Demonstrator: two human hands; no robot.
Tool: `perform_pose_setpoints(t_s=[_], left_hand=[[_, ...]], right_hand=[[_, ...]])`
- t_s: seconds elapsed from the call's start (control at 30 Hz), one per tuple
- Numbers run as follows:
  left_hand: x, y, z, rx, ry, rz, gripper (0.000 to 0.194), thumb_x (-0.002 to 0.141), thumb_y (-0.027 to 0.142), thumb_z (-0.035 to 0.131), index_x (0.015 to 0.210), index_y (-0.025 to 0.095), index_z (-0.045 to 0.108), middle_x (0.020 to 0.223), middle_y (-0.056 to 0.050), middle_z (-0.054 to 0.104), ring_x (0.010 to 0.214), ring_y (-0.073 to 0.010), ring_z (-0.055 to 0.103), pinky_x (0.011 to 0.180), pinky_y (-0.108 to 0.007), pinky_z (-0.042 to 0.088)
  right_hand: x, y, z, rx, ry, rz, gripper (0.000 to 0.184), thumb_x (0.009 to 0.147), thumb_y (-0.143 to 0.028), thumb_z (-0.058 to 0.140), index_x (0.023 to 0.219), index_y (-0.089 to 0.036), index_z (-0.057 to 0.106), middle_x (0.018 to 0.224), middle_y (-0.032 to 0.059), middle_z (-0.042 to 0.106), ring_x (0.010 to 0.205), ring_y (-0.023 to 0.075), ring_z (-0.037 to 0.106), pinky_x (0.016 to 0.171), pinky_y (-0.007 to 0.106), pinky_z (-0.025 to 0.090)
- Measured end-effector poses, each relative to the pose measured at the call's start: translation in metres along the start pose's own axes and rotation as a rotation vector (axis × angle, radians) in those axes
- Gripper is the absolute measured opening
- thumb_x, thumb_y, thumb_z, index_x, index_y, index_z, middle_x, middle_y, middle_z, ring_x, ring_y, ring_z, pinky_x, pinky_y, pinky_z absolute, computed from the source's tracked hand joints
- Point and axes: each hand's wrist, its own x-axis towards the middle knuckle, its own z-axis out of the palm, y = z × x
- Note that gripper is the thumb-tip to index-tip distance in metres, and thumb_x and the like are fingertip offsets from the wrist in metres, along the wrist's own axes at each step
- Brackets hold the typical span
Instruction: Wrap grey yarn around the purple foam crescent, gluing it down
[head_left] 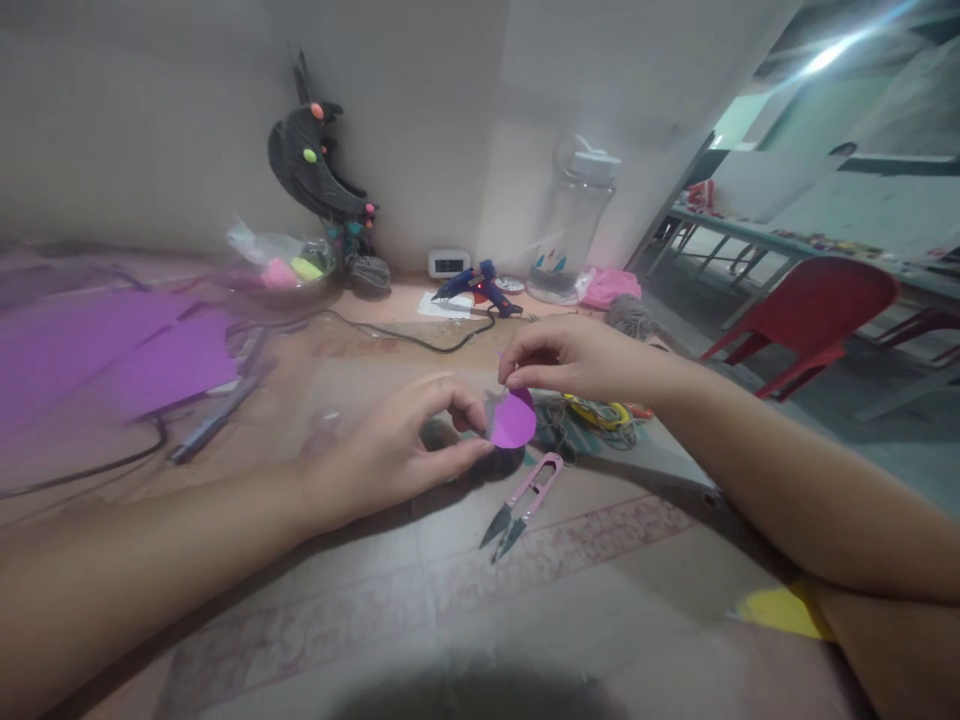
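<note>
My left hand (405, 450) is closed in a pinch on the left edge of a small purple paper disc (514, 420), held just above the table. My right hand (566, 358) pinches the top of the same disc from above, fingers curled together. A bit of clear film or tape seems to sit at the disc's left edge, too blurred to be sure. Pink thread snips (525, 500) lie on the table right below the disc, blades pointing toward me.
Purple paper sheets (112, 360) lie at the left with a dark cable (112, 460). A blue glue gun (480, 285), clear water jug (574, 225), bowl of coloured bits (281, 272), black ornament (315, 165) stand along the wall. A yellow tape measure (600, 412) lies beside my right wrist; a red chair (817, 310) stands off to the right.
</note>
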Motion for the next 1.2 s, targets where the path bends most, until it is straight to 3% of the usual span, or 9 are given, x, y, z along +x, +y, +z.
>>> perform_pose_setpoints(t_s=[0.53, 0.7, 0.83, 0.9, 1.03, 1.2], left_hand=[[0.003, 0.003, 0.0, -0.067, -0.046, -0.025, 0.009, 0.084, 0.02, 0.062, 0.085, 0.019, 0.053, 0.087, 0.0, 0.058, 0.081, -0.0116, 0.056, 0.074, -0.026, 0.046], [0.004, 0.003, -0.001, -0.034, -0.048, -0.081, 0.016, 0.081, 0.028, 0.066, 0.085, 0.019, 0.053, 0.086, 0.0, 0.058, 0.078, -0.0135, 0.056, 0.073, -0.029, 0.046], [0.002, 0.004, -0.004, -0.057, -0.056, -0.078, 0.004, 0.087, 0.022, 0.055, 0.084, 0.019, 0.054, 0.084, 0.0, 0.059, 0.078, -0.013, 0.057, 0.072, -0.028, 0.046], [0.001, 0.004, -0.006, -0.082, -0.086, -0.082, 0.007, 0.088, 0.018, 0.05, 0.086, 0.019, 0.056, 0.083, 0.0, 0.06, 0.078, -0.013, 0.058, 0.072, -0.028, 0.046], [0.0, 0.001, -0.006, -0.155, -0.111, -0.135, 0.017, 0.086, 0.012, 0.043, 0.085, 0.019, 0.058, 0.085, -0.001, 0.061, 0.077, -0.0132, 0.058, 0.071, -0.029, 0.047], [-0.001, -0.005, -0.003, -0.312, -0.027, -0.32, 0.015, 0.082, 0.012, 0.043, 0.088, 0.023, 0.051, 0.073, 0.003, 0.056, 0.062, -0.0121, 0.052, 0.056, -0.026, 0.042]], right_hand=[[0.005, -0.002, 0.015, 0.044, 0.114, -0.044, 0.013, 0.086, -0.025, 0.06, 0.082, -0.016, 0.07, 0.076, 0.0004, 0.07, 0.069, 0.011, 0.061, 0.063, 0.022, 0.046], [0.005, -0.001, 0.016, 0.065, 0.165, -0.033, 0.014, 0.086, -0.026, 0.061, 0.083, -0.016, 0.07, 0.075, 0.0005, 0.071, 0.07, 0.0117, 0.063, 0.065, 0.022, 0.047], [0.005, -0.001, 0.019, 0.089, 0.176, -0.035, 0.014, 0.086, -0.027, 0.062, 0.084, -0.016, 0.07, 0.073, -0.0001, 0.07, 0.068, 0.0114, 0.063, 0.063, 0.022, 0.046], [0.005, -0.002, 0.02, 0.091, 0.182, -0.035, 0.015, 0.086, -0.028, 0.061, 0.084, -0.016, 0.07, 0.072, -0.0002, 0.07, 0.067, 0.0111, 0.062, 0.063, 0.022, 0.046], [0.005, -0.004, 0.02, 0.094, 0.142, -0.029, 0.017, 0.086, -0.029, 0.06, 0.082, -0.016, 0.07, 0.074, 0.0004, 0.07, 0.067, 0.0112, 0.061, 0.064, 0.023, 0.045], [0.005, -0.001, 0.017, 0.09, 0.032, -0.003, 0.026, 0.089, -0.036, 0.056, 0.085, -0.014, 0.07, 0.079, 0.0026, 0.068, 0.071, 0.0119, 0.06, 0.066, 0.024, 0.044]])
